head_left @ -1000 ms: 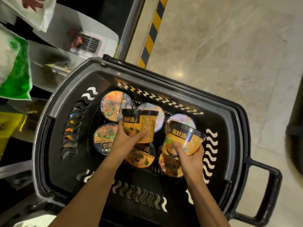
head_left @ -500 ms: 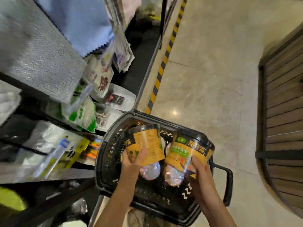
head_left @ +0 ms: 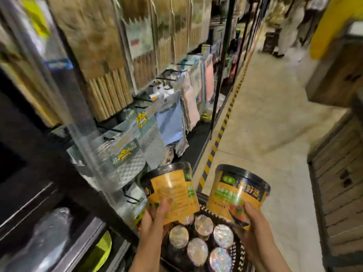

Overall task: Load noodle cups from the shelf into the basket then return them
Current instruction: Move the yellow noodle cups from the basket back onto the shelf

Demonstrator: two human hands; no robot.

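Gripping one noodle cup (head_left: 171, 193) in our left hand (head_left: 154, 222), fingers curled around it. Our right hand (head_left: 255, 226) clasps another cup (head_left: 238, 193). Both cups hang above the basket (head_left: 240, 250).

My left hand (head_left: 155, 220) and right hand (head_left: 255, 226) are both bare: no gloves, no rings that I can make out. My forearms come into view from about six o'clock, uncovered as far as the picture's edge, with no sleeve, watch or band showing on either wrist. Motion blur softens the finer detail.
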